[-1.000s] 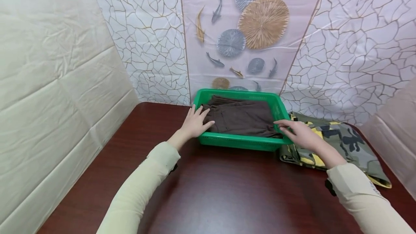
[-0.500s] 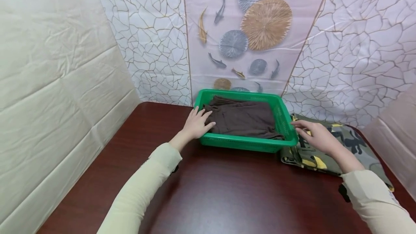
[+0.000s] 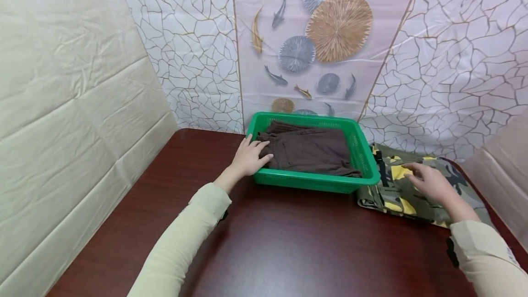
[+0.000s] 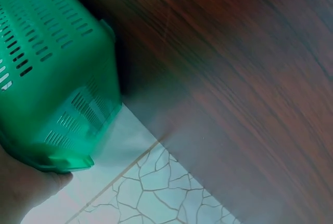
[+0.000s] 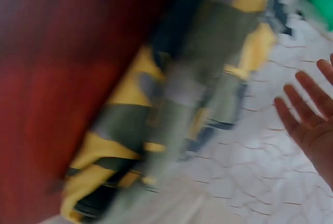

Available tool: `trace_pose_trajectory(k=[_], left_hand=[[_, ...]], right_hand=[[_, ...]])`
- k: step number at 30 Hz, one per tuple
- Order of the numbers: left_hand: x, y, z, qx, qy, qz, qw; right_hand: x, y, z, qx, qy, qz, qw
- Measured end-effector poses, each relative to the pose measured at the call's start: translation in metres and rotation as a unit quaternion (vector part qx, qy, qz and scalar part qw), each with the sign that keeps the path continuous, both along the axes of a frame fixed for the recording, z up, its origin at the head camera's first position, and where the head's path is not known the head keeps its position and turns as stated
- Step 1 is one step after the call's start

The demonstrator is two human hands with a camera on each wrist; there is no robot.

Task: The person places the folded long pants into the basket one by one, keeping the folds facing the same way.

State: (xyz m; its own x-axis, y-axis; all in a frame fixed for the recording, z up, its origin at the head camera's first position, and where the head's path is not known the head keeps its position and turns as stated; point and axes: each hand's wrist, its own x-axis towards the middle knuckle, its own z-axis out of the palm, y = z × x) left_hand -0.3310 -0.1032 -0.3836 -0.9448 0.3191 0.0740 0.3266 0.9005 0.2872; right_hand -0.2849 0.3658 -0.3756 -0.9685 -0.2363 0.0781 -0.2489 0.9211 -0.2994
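In the head view, a green plastic basket stands at the back of the table with a folded dark brown garment inside. My left hand rests on the basket's left rim, its fingers spread and fairly straight toward the brown cloth. Part of that hand shows against the rim in the left wrist view. To the right of the basket lies a folded camouflage garment, green, grey, black and yellow. Over it hovers my right hand, holding nothing. The right wrist view shows its fingers extended and apart, above the blurred camouflage cloth.
The dark red-brown table extends in front of the basket. A patterned cloth wall rises right behind it, and a plain cream cloth hangs along the left. Another pale cloth borders the right side.
My right hand has moved rightward, from the basket's right rim to above the camouflage garment. The left hand has stayed at the left rim, and the basket looks nearly unmoved.
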Motion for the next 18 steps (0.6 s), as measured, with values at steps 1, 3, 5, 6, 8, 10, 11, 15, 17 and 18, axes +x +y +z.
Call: trace_pose_trajectory(k=[1, 3, 5, 6, 8, 10, 11, 15, 17, 18], left_hand=[[0.000, 0.000, 0.000, -0.001, 0.001, -0.001, 1.0000], [-0.001, 0.000, 0.000, 0.001, 0.001, -0.003, 1.0000], [-0.001, -0.001, 0.000, 0.004, 0.002, -0.005, 1.0000], [-0.001, -0.001, -0.001, 0.006, 0.003, -0.005, 1.0000], [-0.001, -0.001, -0.001, 0.007, 0.003, -0.004, 1.0000], [-0.001, -0.002, -0.002, 0.006, 0.002, -0.003, 1.0000], [-0.001, -0.002, -0.003, 0.006, 0.002, -0.003, 1.0000], [-0.001, -0.003, -0.005, 0.008, -0.002, -0.005, 1.0000], [0.000, -0.004, -0.007, 0.010, -0.004, -0.006, 0.9999], [0.001, -0.004, -0.007, 0.010, -0.004, -0.005, 0.9999]], right_hand=[[-0.001, 0.003, -0.005, 0.008, -0.008, -0.003, 0.9999], [-0.001, 0.007, -0.016, 0.027, -0.018, -0.009, 0.9994], [0.000, 0.010, -0.024, 0.039, -0.030, -0.018, 0.9986], [0.000, 0.011, -0.027, 0.041, -0.042, -0.027, 0.9979], [0.001, 0.012, -0.032, 0.038, -0.070, -0.046, 0.9957], [0.002, 0.011, -0.035, 0.026, -0.109, -0.064, 0.9916], [0.002, 0.011, -0.036, 0.020, -0.128, -0.070, 0.9891], [0.004, 0.009, -0.040, 0.011, -0.179, -0.079, 0.9807], [0.004, 0.009, -0.041, 0.015, -0.195, -0.078, 0.9775], [0.004, 0.009, -0.042, 0.016, -0.202, -0.078, 0.9761]])
